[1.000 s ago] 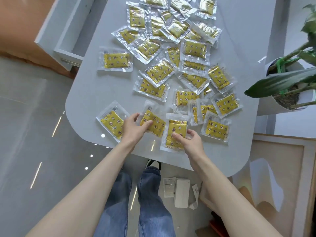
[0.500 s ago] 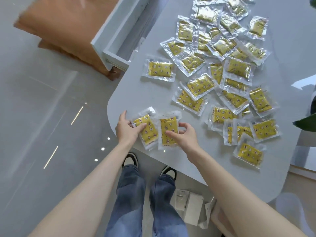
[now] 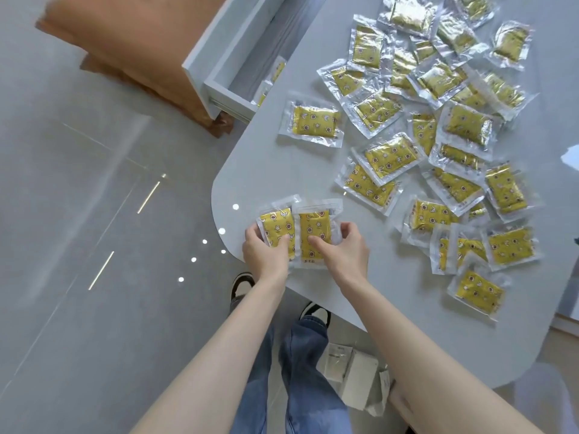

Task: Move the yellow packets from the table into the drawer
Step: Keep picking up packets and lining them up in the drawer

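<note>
Several yellow packets in clear wrappers lie spread over the pale table [image 3: 282, 173]. My left hand [image 3: 266, 253] grips one yellow packet [image 3: 277, 225] at the table's near-left corner. Right beside it, my right hand [image 3: 343, 252] grips a second yellow packet [image 3: 315, 228], thumb on top. The two held packets touch side by side. A single packet [image 3: 315, 122] lies apart toward the drawer. The white drawer [image 3: 219, 51] stands pulled out at the table's far left, with a few packets [image 3: 271, 81] partly visible inside.
An orange-brown cabinet body [image 3: 141, 42] sits behind the drawer. Grey tiled floor [image 3: 94, 214] spreads to the left. White boxes and papers [image 3: 354, 380] lie on the floor under the table, beside my legs in jeans.
Both hands have drawn their packets together at the near-left corner and closed on them. The view has swung left, bringing the open drawer and the packets inside it into sight.
</note>
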Demonstrator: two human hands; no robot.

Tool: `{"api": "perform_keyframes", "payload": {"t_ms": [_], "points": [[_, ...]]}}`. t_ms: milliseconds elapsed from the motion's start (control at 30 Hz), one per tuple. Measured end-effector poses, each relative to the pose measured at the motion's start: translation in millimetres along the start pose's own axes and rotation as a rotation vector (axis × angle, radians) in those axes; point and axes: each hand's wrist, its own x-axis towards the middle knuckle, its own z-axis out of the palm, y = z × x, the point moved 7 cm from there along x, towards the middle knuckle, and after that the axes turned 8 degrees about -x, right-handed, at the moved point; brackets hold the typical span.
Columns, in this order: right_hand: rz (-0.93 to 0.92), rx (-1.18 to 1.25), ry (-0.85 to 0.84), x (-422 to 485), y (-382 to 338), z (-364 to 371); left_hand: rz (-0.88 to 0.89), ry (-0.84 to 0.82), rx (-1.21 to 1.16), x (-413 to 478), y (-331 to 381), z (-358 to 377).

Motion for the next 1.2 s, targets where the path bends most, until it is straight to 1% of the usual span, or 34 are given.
{"api": "perform_keyframes", "payload": {"t_ms": [100, 167, 333, 433, 533, 767, 933, 1067, 1200], "points": [[0.0, 0.006, 0.005, -1, 2, 3, -0.04, -0.033, 0.032, 2, -2, 1], [0.004, 0.034, -0.023, 0, 3, 5, -0.065, -0.093, -0.011, 4, -3, 2], [0.058, 0.218, -0.127, -6, 2, -1, -0.077, -0.235, -0.146, -3, 7, -6], [0.065, 0.306, -0.149, -18, -10, -19, -0.079, -0.279, -0.189, -16, 22, -19], [0.011, 0.323, -0.163, -36, -34, -44, -0.047, -0.31, -0.217, -33, 47, -36], [-0.126, 0.369, -0.204, -97, -107, -110, 0.034, -0.355, -0.322, -88, 134, -87], [-0.197, 0.384, -0.203, -137, -158, -147, 0.069, -0.338, -0.365, -110, 186, -132], [-0.206, 0.401, -0.19, -155, -189, -156, 0.085, -0.35, -0.387, -107, 221, -163], [-0.192, 0.423, -0.173, -163, -221, -144, 0.114, -0.38, -0.347, -84, 253, -190]]}}
